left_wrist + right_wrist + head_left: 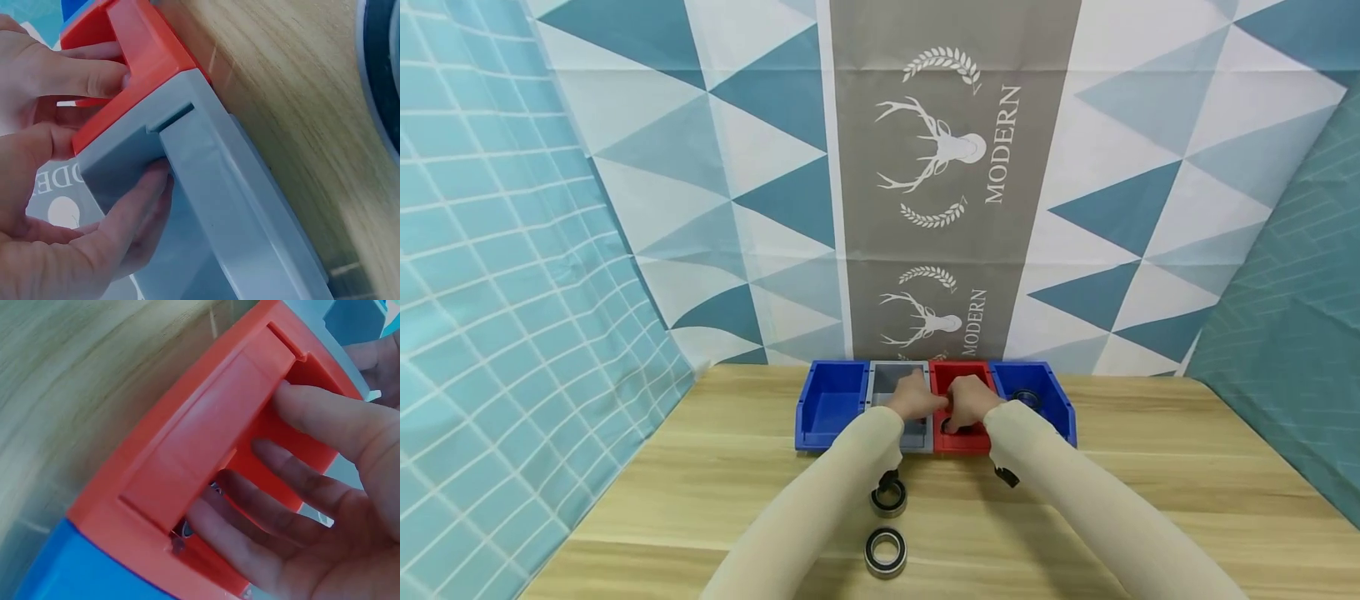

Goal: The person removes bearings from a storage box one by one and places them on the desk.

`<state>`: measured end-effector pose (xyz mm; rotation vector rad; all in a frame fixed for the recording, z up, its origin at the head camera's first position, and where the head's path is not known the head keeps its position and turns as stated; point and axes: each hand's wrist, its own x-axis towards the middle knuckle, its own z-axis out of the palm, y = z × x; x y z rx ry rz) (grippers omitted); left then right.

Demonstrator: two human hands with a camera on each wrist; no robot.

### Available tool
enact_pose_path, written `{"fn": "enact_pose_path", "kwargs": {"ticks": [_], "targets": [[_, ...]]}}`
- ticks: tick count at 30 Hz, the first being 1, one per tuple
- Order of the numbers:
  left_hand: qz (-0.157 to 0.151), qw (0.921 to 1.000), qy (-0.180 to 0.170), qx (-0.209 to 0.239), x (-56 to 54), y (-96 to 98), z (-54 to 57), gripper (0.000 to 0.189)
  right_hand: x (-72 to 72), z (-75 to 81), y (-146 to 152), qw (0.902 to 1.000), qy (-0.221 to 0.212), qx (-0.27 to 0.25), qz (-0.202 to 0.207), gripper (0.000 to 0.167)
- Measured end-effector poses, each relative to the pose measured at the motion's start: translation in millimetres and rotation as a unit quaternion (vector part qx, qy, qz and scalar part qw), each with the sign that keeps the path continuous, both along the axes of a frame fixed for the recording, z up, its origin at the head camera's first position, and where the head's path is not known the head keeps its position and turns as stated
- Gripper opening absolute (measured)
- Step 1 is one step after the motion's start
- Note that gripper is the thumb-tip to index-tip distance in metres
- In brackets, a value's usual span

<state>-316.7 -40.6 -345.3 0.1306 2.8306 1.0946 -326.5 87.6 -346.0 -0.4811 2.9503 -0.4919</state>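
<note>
My left hand is at the grey bin, its fingers reaching inside near the front corner. Its thumb lies on the red side of the dividing wall, so the hand pinches that wall. In the red bin, my right hand dips its loosely spread fingers behind the front lip, thumb near the grey side. Close to its fingertips, a dark ring-shaped part shows in the red bin, with shiny metal bits in the right wrist view; most of it is hidden.
Two ball bearings with black seals lie on the wooden table: a nearer bearing and a farther bearing beside the left wrist. A blue bin stands at the row's left end. The right blue bin contains dark rings.
</note>
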Motion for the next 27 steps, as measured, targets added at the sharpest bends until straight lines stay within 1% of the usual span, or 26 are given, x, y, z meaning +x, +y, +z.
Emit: {"fn": "enact_pose_path", "kwargs": {"ticks": [4,9,11,15,21,27], "targets": [[0.011,0.9999,0.006,-0.011,-1.0,3.7,0.1,0.068,-2.3,-1.3,-1,0.9999,0.007,-0.007,-0.004,0.025],[0.002,0.9987,0.035,-0.035,-1.7,6.5,-3.5,0.054,-7.3,-6.0,-1,0.9999,0.005,-0.008,-0.014,0.029],[0.001,0.9982,0.043,-0.041,-1.1,6.5,-4.1,0.051,-8.9,-7.7,-1,0.9998,0.002,-0.011,-0.016,0.03],[0.002,0.9984,0.039,-0.042,0.1,5.3,-1.7,0.052,-12.4,-10.1,-2,0.9999,-0.005,-0.008,-0.008,0.028],[0.0,0.9992,0.021,-0.033,0.9,6.1,0.3,0.056,-16.2,-15.9,-2,0.9998,0.002,0.019,-0.005,0.023],[0.001,0.9996,0.012,-0.024,0.6,4.5,0.3,0.058,-17.3,-15.7,-3,0.9992,-0.008,0.036,-0.012,0.028]]}}
